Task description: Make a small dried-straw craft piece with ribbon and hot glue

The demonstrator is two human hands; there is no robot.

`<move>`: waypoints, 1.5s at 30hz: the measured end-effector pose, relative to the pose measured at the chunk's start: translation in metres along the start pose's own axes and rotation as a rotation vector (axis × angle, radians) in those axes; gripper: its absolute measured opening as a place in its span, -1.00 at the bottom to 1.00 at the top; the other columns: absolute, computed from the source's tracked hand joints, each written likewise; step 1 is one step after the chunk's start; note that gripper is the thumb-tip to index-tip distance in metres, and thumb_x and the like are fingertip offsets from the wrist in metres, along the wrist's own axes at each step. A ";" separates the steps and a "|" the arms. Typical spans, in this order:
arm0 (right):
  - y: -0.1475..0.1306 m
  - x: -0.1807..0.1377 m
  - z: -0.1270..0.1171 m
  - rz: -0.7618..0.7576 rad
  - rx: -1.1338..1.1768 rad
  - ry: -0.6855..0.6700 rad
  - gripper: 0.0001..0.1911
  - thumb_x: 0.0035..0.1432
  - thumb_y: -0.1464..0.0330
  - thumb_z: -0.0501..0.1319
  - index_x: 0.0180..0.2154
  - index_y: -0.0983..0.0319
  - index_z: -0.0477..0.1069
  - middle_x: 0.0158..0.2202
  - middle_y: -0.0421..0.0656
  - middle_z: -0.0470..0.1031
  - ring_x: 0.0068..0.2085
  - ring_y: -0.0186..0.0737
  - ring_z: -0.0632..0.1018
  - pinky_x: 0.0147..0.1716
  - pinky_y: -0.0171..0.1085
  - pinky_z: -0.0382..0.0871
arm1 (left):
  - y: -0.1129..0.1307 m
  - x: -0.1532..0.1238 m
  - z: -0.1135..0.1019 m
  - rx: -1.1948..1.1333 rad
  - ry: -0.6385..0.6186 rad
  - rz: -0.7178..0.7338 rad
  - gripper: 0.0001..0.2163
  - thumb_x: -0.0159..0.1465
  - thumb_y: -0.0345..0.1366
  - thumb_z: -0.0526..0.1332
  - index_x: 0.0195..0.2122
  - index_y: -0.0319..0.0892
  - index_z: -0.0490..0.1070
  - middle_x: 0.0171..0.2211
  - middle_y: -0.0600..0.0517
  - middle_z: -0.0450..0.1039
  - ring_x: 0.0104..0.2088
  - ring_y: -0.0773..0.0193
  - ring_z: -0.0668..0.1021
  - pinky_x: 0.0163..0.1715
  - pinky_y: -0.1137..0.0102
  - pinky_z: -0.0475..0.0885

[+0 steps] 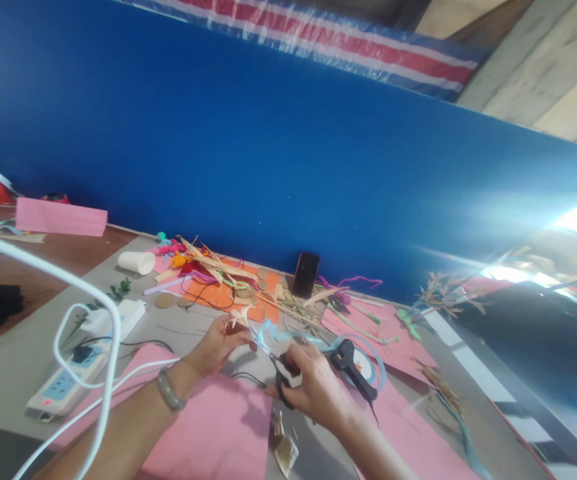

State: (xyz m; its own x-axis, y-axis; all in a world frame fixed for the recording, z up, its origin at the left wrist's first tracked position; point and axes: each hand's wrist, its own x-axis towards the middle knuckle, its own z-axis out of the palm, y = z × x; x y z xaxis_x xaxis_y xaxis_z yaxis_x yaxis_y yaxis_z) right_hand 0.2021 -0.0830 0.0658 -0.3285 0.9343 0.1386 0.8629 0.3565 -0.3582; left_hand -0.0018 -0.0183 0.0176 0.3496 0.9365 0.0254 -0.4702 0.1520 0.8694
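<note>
Above the table, the right grip angles scissors leftward.

A dark phone stood upright against a tall blue panel, with a purple fuzzy strand to its right. To its left, pale strips lay heaped over an orange sheet, near a white cup on its side. A power strip, its red light glowing, sat nearer at left behind a looping white cable.

Seemingly a craft workshop: scissors, glue gun, pink paper, power strip.
</note>
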 end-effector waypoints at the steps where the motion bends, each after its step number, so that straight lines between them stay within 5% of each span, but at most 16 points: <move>1: 0.000 0.001 0.000 -0.004 0.002 0.004 -0.58 -0.08 0.07 0.38 -0.48 0.19 0.24 -0.48 -0.23 0.37 -0.40 -0.23 0.36 -0.40 -0.30 0.16 | 0.001 -0.001 0.001 0.012 0.002 -0.004 -0.81 -0.03 -0.28 0.42 -0.55 -0.21 0.42 -0.61 0.08 0.50 -0.52 0.31 0.53 -0.36 0.38 0.42; 17: 0.004 0.003 0.004 0.003 -0.031 0.007 -0.61 -0.09 0.10 0.37 -0.52 0.19 0.24 -0.50 -0.22 0.34 -0.40 -0.22 0.35 -0.46 -0.32 0.13 | 0.001 -0.002 0.003 0.016 0.009 -0.044 -0.85 -0.06 -0.33 0.39 -0.58 -0.21 0.42 -0.64 0.08 0.50 -0.56 0.32 0.51 -0.43 0.42 0.39; 45: 0.013 0.011 0.021 -0.257 -0.135 0.230 -0.65 -0.02 0.16 0.30 -0.47 0.19 0.18 -0.53 -0.24 0.30 -0.49 -0.29 0.30 -0.36 -0.26 0.13 | 0.010 -0.003 0.015 -0.071 0.021 -0.139 -0.84 -0.13 -0.45 0.41 -0.64 -0.24 0.41 -0.67 0.10 0.44 -0.61 0.38 0.46 -0.51 0.46 0.35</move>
State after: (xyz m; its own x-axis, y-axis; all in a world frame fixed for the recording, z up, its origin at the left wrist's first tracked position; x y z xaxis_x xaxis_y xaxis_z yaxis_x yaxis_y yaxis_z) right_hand 0.2020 -0.0684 0.0435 -0.4593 0.7841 0.4173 0.8116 0.5615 -0.1617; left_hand 0.0043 -0.0244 0.0331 0.3991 0.9110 -0.1035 -0.4747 0.3019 0.8267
